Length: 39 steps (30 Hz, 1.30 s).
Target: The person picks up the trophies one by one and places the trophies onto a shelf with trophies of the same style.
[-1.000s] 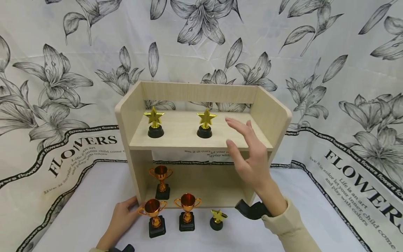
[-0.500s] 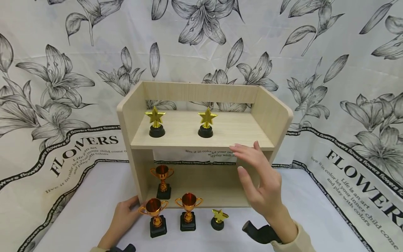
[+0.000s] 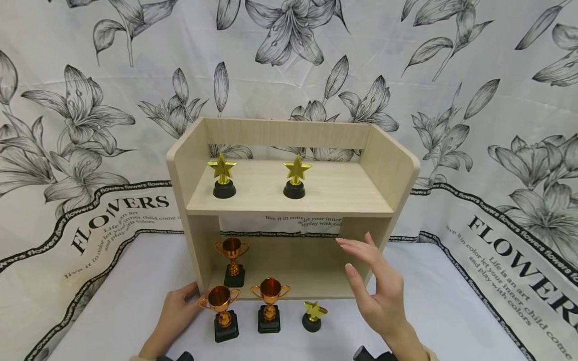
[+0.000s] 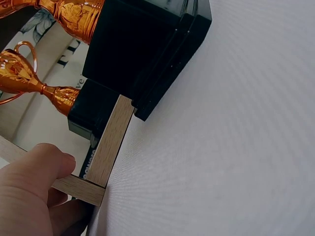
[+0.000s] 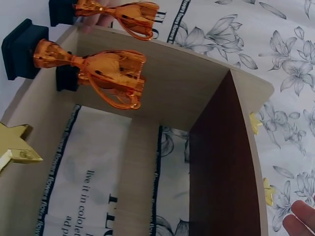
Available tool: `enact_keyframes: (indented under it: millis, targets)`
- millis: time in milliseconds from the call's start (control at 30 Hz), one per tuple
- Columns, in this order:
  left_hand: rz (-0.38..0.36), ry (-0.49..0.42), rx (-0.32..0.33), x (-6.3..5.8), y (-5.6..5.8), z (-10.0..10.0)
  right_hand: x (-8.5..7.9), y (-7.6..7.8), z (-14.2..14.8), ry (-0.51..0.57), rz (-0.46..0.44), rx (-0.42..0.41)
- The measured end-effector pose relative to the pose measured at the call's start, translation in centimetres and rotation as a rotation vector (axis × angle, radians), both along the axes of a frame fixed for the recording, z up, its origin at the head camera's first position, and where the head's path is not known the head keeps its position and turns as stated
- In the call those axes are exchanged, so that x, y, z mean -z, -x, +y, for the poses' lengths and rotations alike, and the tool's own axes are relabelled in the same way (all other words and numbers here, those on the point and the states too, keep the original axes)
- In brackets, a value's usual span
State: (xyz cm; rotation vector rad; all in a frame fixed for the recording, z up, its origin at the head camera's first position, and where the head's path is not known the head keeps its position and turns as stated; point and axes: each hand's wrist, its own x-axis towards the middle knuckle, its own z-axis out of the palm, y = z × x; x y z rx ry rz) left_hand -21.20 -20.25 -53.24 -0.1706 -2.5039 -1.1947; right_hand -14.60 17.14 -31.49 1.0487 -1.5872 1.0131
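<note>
Wooden shelf [image 3: 343, 186] was gripped by the left hand [image 3: 177, 311], presumably for steadiness; left of the right hand [image 3: 381, 293], held empty and loosely spread, a star trophy [image 3: 312, 320] was stood.

The head view looks forward and down from above the surface [image 3: 113, 311]'s near side, squarely at the shelf [image 3: 289, 212]'s front, far enough back to frame it whole; the left wrist view sits low and very near the shelf's lower left corner, tipped sideways; the right wrist view, also sideways, faces in toward its back left corner; all three share two cups [image 4: 128, 49].
</note>
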Motion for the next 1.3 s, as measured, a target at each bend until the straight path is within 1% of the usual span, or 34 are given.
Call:
enact_keyframes:
  millis: [167, 267, 367, 500, 767, 1033, 1133, 1300]
  targets:
    - [-0.005, 0.009, -0.003, -0.2, -0.1, 0.0, 1.7, 0.3, 0.7, -0.006, -0.035, 0.010]
    - [0.007, 0.013, -0.003, -0.2, -0.1, 0.0, 2.1, 0.3, 0.9, -0.009, -0.049, 0.018]
    - [0.014, 0.014, 0.001, -0.2, 0.0, 0.0, 2.3, 0.1, 0.9, -0.008, -0.067, 0.024]
    - [0.000, 0.009, -0.002, -0.1, 0.2, -0.1, 2.5, 0.0, 0.9, -0.010, -0.086, 0.022]
    - [0.033, 0.014, 0.003, 0.2, 0.2, -0.2, 3.0, 0.3, 0.9, -0.026, -0.125, 0.036]
    - [0.041, 0.016, 0.001, 0.3, 0.2, -0.2, 3.4, 0.8, 1.0, -0.062, -0.151, 0.039]
    - [0.020, 0.014, -0.003, 0.2, 0.1, -0.2, 4.1, 1.4, 1.4, -0.091, -0.185, 0.052]
    - [-0.004, 0.013, -0.011, 0.1, 0.1, -0.1, 6.4, 2.6, 2.5, -0.155, -0.283, 0.100]
